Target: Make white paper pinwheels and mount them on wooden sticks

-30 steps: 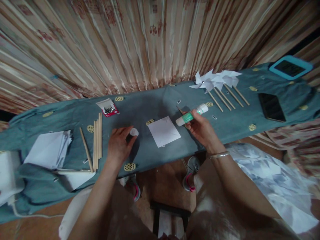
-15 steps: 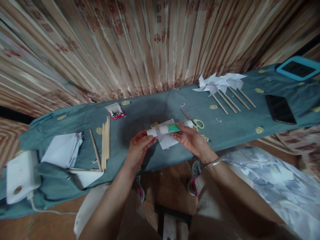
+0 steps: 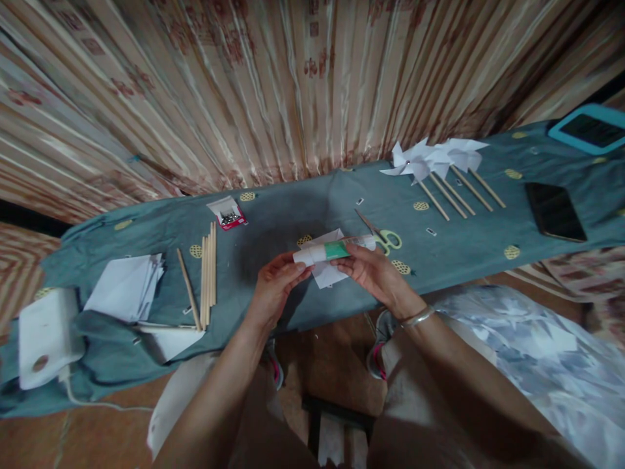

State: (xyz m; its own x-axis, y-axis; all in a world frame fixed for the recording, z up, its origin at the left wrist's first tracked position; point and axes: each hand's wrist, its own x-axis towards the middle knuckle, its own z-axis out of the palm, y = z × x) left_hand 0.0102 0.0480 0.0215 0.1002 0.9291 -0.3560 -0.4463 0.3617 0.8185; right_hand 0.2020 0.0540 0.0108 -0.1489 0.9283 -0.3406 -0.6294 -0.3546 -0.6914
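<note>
A white and green glue stick (image 3: 336,250) lies level between my two hands, over the table. My right hand (image 3: 367,266) is closed round its right end. My left hand (image 3: 280,279) pinches the white cap (image 3: 303,256) at the left end, which meets the tube in one line. Under the glue stick, a piece of white paper (image 3: 328,276) rests on the cloth, partly hidden by the tube and fingers. Just beyond my right hand are scissors (image 3: 389,243) with pale green handles.
Paper pinwheels (image 3: 415,159) on sticks lie at the back right, near a black phone (image 3: 555,212) and a blue-framed device (image 3: 590,128). To the left are wooden sticks (image 3: 209,273), a box of pins (image 3: 229,213), stacked paper (image 3: 122,286) and a white corded box (image 3: 49,339).
My left hand has moved slightly right, bringing the cap from apart from the tube onto its left end. My right hand stays round the glue stick. The view has shifted a little.
</note>
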